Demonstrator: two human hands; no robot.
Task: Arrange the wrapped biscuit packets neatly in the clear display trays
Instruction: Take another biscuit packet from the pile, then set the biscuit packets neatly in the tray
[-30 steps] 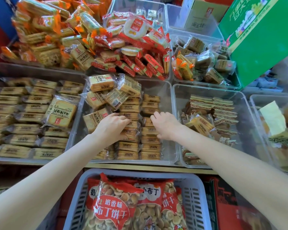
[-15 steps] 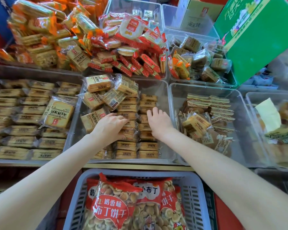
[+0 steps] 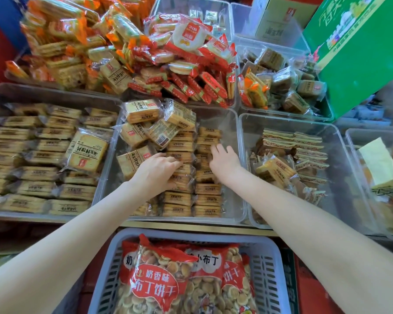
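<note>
The middle clear tray [image 3: 233, 123] holds tan wrapped biscuit packets [image 3: 208, 189] standing in two neat rows, with several loose packets [image 3: 143, 111] piled at its back left. My left hand [image 3: 159, 169] lies over the left row, fingers curled down onto the packets; I cannot see whether it grips one. My right hand [image 3: 224, 160] rests flat on the right row, fingers straight and pointing away from me. The left clear tray [image 3: 55, 96] is filled with rows of the same packets, with one larger packet [image 3: 87, 152] lying on top.
A clear tray [image 3: 340, 155] on the right holds thin wafer-like packets. Heaps of orange and red packets [image 3: 182, 71] fill the back trays. A green carton [image 3: 361, 48] stands at the back right. A grey basket [image 3: 272, 268] with red biscuit bags sits below me.
My right hand slid farther back along the right row and its fingers straightened. My left hand stayed on the left row. The camera shifted slightly.
</note>
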